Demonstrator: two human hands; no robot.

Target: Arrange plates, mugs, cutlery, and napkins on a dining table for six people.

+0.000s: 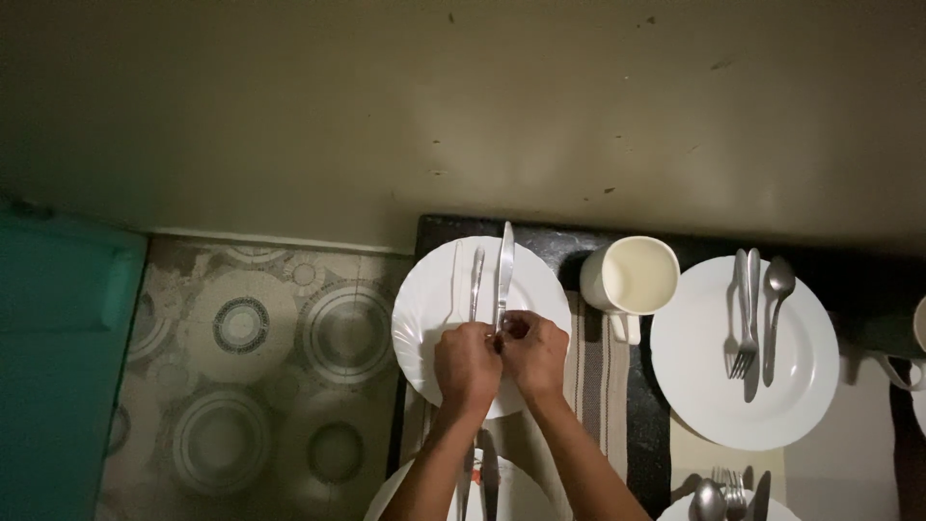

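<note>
Both hands meet over the near half of a white plate, arranging cutlery on it. The left hand and the right hand are curled, their fingertips pinched together at the handle end of a table knife, whose blade points straight away from the hands and past the plate's far rim. Just left of the knife lies a second piece of cutlery, slim and parallel to it; whether it is a fork or a spoon cannot be told. Whether the left hand grips that piece or only helps with the knife is hidden by the fingers.

The step in hand looks like lining up the cutlery side by side on the plate. To the right of the hands, a finished plate carries a fork, a knife and a spoon laid parallel, with a cream mug between the two plates on the dark desk. Judging by that pattern, the next move calls for setting the knife straight, close beside its neighbour without overlapping, and letting go gently so nothing slides on the smooth plate.
</note>
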